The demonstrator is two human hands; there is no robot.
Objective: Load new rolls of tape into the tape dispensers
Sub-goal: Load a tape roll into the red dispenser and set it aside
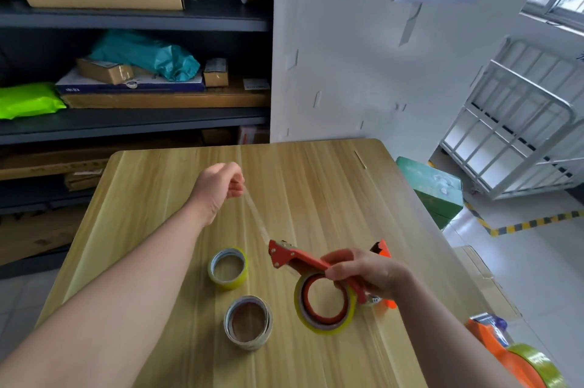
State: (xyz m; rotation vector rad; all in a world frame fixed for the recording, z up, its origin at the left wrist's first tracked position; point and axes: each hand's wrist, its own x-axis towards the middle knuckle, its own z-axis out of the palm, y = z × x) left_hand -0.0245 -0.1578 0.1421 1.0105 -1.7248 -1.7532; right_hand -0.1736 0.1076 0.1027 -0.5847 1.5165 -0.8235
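My right hand (363, 272) grips an orange tape dispenser (297, 258) above the wooden table (331, 191). A yellow-edged tape roll (325, 305) sits on the dispenser's hub. A clear strip of tape (257, 220) runs from the dispenser's front end up to my left hand (221, 187), which pinches its free end. Two loose rolls lie flat on the table: a yellow one (228, 268) and a paler one (248, 322) nearer to me. A second orange dispenser with a yellow roll (518, 356) lies at the table's right front edge.
Dark shelves (132, 122) with boxes and parcels stand behind the table on the left. A white wall lies straight ahead. A green box (433, 190) and a white metal cart (521, 134) stand to the right of the table.
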